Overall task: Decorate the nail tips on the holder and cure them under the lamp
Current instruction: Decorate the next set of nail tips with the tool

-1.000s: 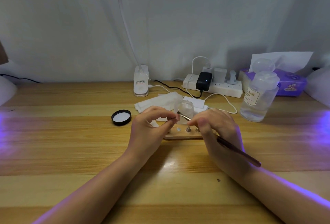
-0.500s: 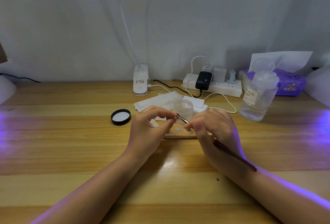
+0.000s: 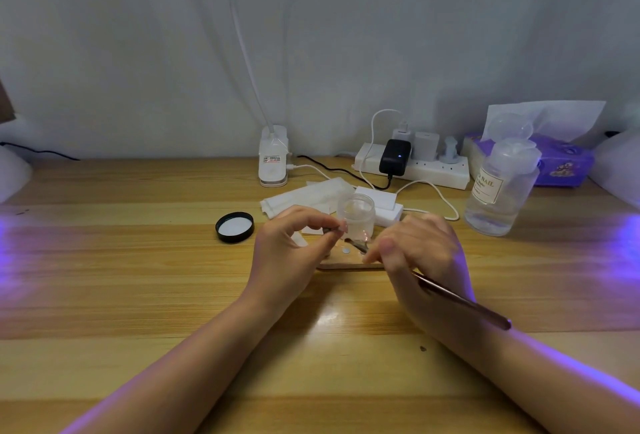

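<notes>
- Holding that tiny nail tip (image 3: 341,227) off the flat wooden holder (image 3: 349,262) at centre frame works; left hand (image 3: 287,253) has thumb and forefinger pinched together on its small stand.
- Right hand (image 3: 420,257) has fingers curled tight around the long dark-red brush (image 3: 460,300), bristle end just right of the tip.
- I'd brace both wrists on the pale wood table (image 3: 138,295) and only move the fingertips, honestly.
- Small clear open jar (image 3: 356,214) sits right behind, so dip lightly; its black lid (image 3: 234,227) lies further left.
- Purple glow comes from the frame edges, lamp itself not visible.
</notes>
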Demonstrator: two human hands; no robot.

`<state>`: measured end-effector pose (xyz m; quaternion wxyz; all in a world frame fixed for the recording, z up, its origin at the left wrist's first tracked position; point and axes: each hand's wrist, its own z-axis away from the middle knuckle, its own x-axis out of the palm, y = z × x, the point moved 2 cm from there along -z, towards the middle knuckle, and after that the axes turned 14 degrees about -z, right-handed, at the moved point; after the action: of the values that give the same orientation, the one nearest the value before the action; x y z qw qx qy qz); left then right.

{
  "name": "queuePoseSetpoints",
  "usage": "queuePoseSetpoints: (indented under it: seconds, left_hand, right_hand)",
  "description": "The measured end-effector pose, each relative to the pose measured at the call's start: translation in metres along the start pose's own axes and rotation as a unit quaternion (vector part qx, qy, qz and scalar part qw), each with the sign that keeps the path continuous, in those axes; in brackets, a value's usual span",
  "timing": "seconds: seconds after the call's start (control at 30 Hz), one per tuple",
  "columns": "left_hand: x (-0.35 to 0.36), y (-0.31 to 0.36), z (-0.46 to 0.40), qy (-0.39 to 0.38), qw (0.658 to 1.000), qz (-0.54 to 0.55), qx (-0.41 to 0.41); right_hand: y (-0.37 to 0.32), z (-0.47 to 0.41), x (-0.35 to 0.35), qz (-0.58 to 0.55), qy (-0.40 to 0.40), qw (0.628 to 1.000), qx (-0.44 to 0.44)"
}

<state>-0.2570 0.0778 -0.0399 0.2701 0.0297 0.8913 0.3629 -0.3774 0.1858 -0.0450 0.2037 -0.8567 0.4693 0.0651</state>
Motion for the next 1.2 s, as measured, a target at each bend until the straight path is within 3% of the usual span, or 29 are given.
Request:
queuePoseSetpoints:
  seconds: [0.57, 1.2]
  left_hand:
    - [0.0005, -0.0016, 0.0007, -0.006, 1.0, 0.008, -0.022]
    - [0.0002, -0.0023, 0.0009, -0.012, 0.999, 0.014, -0.029]
  right_hand:
    - [0.0041, 0.0005, 0.0005, -0.051, 0.024, 0.998, 0.036]
    - [0.0042, 0.0007, 0.0015, -0.016, 0.004, 1.0, 0.015]
